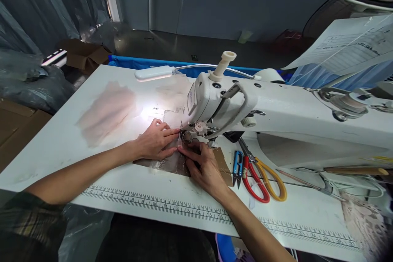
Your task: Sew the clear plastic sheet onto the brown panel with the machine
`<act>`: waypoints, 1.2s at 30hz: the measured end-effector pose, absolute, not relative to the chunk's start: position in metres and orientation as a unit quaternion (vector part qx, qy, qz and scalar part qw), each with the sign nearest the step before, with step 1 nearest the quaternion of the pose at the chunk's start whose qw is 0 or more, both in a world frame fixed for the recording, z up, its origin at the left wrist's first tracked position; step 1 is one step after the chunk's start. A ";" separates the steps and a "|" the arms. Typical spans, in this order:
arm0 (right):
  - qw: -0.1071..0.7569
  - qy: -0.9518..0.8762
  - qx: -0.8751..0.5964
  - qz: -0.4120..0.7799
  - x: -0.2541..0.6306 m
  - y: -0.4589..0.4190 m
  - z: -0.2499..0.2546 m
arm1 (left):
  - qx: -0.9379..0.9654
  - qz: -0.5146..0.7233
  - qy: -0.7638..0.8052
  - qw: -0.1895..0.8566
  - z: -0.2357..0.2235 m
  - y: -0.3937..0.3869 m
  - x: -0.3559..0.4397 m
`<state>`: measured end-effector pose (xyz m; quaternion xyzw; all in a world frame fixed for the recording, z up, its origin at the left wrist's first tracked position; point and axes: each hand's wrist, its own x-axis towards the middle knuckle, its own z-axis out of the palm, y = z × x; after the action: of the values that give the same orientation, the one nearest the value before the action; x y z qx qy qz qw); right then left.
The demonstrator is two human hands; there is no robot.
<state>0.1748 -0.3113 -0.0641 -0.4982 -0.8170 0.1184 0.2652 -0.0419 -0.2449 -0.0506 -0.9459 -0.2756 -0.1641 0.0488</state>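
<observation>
My left hand (158, 139) lies flat with its fingers stretched out, left of the needle area of a white sewing machine (221, 98). My right hand (205, 166) is just right of the needle area, fingers apart; its index fingertip presses down near my left thumb, and some fingertips are hidden. Beneath both hands lies thin see-through material with a shiny surface (168, 166); I cannot tell where fabric ends and plastic begins. Sheer pale pink fabric (109, 110) is spread on the table farther left. A pinkish scrap (201, 127) hangs by the presser foot.
Right of my hand lie blue thread snips (237, 168) and scissors (264, 178) with red and yellow handles. A printed ruler strip (153, 204) runs along the table's front edge. A lamp (155, 73) shines behind. Lace (362, 221) is at far right, cardboard boxes (21, 127) at left.
</observation>
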 end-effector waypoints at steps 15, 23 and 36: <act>0.276 -0.814 -0.499 0.109 0.174 -0.311 -0.066 | -0.943 -0.160 -0.287 0.045 -0.049 -0.248 -0.039; 0.282 -0.821 -0.486 0.103 0.175 -0.311 -0.067 | -0.940 -0.152 -0.303 0.036 -0.048 -0.249 -0.037; 0.256 -0.838 -0.477 0.063 0.176 -0.315 -0.065 | -0.940 -0.255 -0.182 0.132 -0.052 -0.249 -0.035</act>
<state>0.1755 -0.3146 -0.0646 -0.4773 -0.8382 0.0626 0.2561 -0.0346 -0.2488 -0.0523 -0.9404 -0.1822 -0.2550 0.1324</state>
